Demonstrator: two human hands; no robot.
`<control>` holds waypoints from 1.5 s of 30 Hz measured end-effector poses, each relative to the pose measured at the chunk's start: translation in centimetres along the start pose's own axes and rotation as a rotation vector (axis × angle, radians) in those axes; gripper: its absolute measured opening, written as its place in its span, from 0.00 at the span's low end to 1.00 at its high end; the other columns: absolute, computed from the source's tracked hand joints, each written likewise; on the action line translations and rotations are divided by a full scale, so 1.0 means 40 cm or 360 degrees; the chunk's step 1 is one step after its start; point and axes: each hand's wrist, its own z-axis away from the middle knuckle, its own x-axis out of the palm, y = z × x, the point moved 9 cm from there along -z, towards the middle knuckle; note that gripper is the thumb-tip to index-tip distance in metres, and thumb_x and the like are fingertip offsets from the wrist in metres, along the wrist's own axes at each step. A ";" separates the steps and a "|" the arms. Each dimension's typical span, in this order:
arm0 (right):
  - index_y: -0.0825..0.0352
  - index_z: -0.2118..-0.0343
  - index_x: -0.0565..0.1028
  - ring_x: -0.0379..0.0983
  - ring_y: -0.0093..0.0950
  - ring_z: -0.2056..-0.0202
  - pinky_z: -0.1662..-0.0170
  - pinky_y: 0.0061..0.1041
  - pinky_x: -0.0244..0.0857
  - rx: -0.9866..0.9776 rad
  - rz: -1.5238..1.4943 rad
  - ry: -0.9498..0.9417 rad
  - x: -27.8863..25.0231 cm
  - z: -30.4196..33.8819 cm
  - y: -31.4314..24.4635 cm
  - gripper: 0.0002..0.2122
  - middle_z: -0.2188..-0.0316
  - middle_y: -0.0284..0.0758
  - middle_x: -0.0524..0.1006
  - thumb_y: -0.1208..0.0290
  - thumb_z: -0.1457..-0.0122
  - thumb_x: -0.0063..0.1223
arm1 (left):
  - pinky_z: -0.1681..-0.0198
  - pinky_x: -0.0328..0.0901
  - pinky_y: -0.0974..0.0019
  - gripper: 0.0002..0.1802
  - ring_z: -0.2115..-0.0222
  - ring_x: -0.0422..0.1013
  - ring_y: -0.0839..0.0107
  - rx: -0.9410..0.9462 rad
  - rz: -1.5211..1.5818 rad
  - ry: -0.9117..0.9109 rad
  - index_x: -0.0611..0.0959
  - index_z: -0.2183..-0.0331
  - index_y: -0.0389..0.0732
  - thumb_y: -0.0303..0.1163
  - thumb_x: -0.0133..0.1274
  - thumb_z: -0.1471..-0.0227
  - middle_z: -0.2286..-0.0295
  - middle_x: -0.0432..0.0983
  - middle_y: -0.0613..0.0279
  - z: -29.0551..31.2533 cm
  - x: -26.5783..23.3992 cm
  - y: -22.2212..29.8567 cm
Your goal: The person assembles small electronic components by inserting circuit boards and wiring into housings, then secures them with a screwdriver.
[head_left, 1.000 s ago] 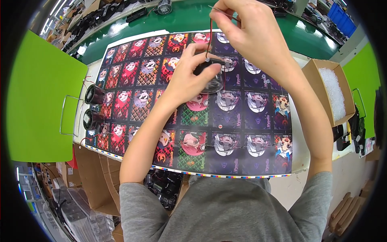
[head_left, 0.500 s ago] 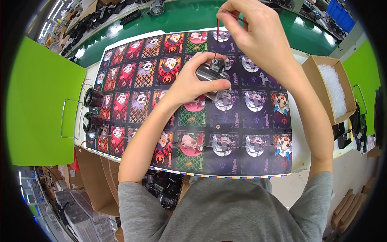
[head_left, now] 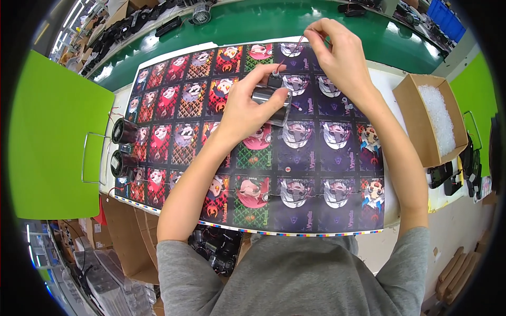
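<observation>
My left hand (head_left: 246, 105) is wrapped round a dark, glossy cylindrical part (head_left: 280, 113) with a clear lower rim and a small black neck on top, held over the printed sheet. A thin dark-red wire (head_left: 281, 65) comes out of the neck. Up and to the right, my right hand (head_left: 337, 60) is closed, with thumb and forefinger pinching the wire toward its far end. Two similar black cylinders (head_left: 124, 131) with thin red wires rest at the sheet's left edge. The sheet (head_left: 253, 216) carries rows of cartoon character cards.
An open cardboard box (head_left: 432, 150) of small clear pieces stands right of the sheet. Black parts (head_left: 441, 173) lie beside it. Beyond the table runs a green bench (head_left: 247, 23) with dark parts at its back. Green panels (head_left: 58, 137) flank both sides.
The right hand has come down and slightly right with the wire, which now slants instead of rising straight. The left hand has turned the cylindrical part and shifted slightly left.
</observation>
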 end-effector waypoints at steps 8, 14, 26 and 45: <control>0.71 0.72 0.75 0.73 0.36 0.73 0.69 0.30 0.66 0.0052 -0.0486 -0.0500 0.069 0.028 -0.075 0.08 0.75 0.43 0.75 0.72 0.51 0.51 | 0.75 0.59 0.74 0.13 0.78 0.61 0.82 -0.0128 -0.0026 0.0377 0.76 0.62 0.37 0.23 0.43 0.53 0.81 0.65 0.67 0.005 -0.064 -0.045; 0.73 0.70 0.76 0.71 0.43 0.71 0.64 0.36 0.65 -0.0108 -0.0518 -0.0673 0.102 0.050 -0.128 0.10 0.74 0.47 0.74 0.76 0.52 0.44 | 0.72 0.62 0.68 0.14 0.78 0.67 0.71 0.0055 -0.0305 0.0447 0.74 0.62 0.34 0.24 0.41 0.53 0.78 0.70 0.58 0.018 -0.071 0.000; 0.69 0.71 0.76 0.72 0.43 0.77 0.72 0.37 0.67 -0.0107 -0.0440 -0.0545 0.094 0.065 -0.137 0.08 0.81 0.45 0.74 0.74 0.50 0.45 | 0.62 0.62 0.62 0.13 0.66 0.68 0.60 0.0064 -0.0474 0.0513 0.74 0.62 0.35 0.29 0.47 0.52 0.69 0.72 0.53 0.024 -0.062 0.014; 0.71 0.72 0.76 0.73 0.42 0.77 0.73 0.36 0.68 0.0138 -0.0392 -0.0530 0.132 0.098 -0.103 0.07 0.82 0.46 0.74 0.76 0.51 0.46 | 0.68 0.63 0.73 0.12 0.74 0.66 0.79 -0.0008 -0.0069 0.0704 0.76 0.65 0.36 0.22 0.47 0.56 0.75 0.71 0.64 0.041 -0.080 0.006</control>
